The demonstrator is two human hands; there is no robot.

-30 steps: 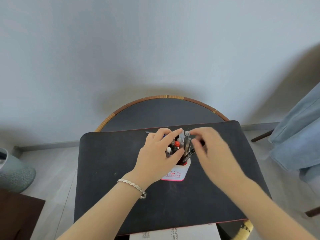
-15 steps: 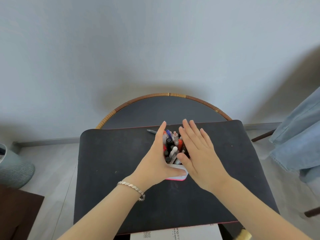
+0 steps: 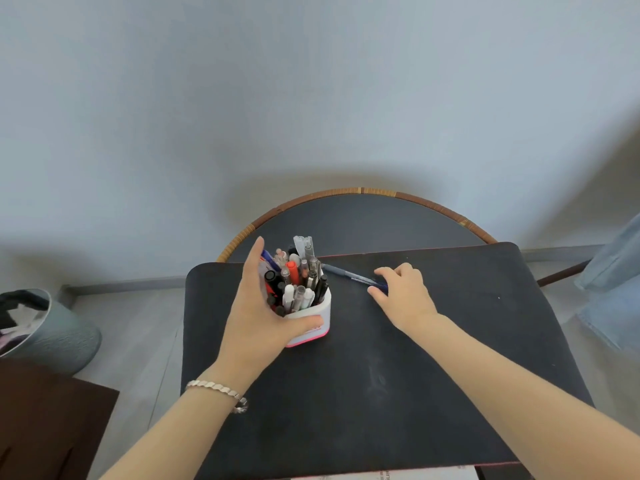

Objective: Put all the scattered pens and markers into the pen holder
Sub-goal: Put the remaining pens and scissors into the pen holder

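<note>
A white pen holder [image 3: 317, 308] with a pink base stands on the dark mat [image 3: 381, 375], packed with several pens and markers [image 3: 294, 278]. My left hand [image 3: 256, 317] wraps around the holder's left and front side, thumb across its front wall. To the right of the holder, a blue pen [image 3: 341, 273] lies flat on the mat near the far edge. My right hand [image 3: 405, 296] rests at that pen's right end, with thumb and curled fingers pinched around it.
The mat lies over a round dark table [image 3: 363, 220] with a wicker rim, set against a pale wall. A grey bin [image 3: 52, 334] and a brown furniture top [image 3: 45, 420] are at the left. Blue denim cloth [image 3: 613, 289] hangs at the right.
My right hand has left the holder and moved right to the blue pen on the mat. My left hand keeps its hold on the holder.
</note>
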